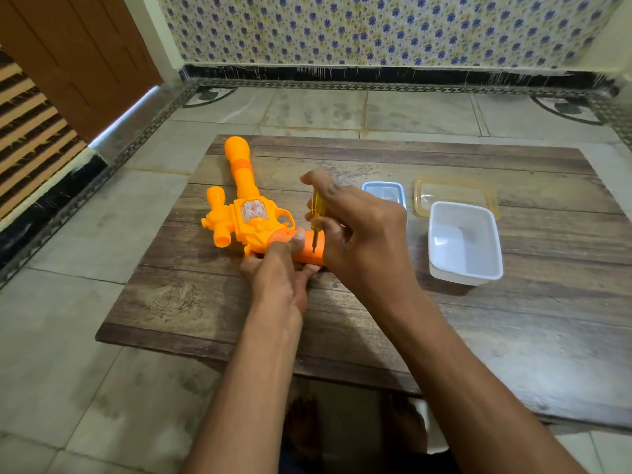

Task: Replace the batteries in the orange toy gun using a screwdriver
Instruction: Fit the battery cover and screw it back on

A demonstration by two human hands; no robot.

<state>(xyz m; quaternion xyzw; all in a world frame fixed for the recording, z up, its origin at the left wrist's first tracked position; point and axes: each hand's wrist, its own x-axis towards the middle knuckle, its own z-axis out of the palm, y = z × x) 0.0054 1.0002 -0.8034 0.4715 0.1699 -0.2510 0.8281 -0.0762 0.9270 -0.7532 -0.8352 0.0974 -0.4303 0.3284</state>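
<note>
Toy gun: flat on wooden table, left-center, barrel pointing far
Left hand: wrapped round the grip, pinning it
Right hand: clutching yellow screwdriver, tip down on grip

Glossy plastic toy gun, worn wooden table

I see a low wooden counter standing on a tiled floor. On it lie the orange toy gun, a white tub, a yellow-rimmed clear lid and a small blue-rimmed container.
</note>
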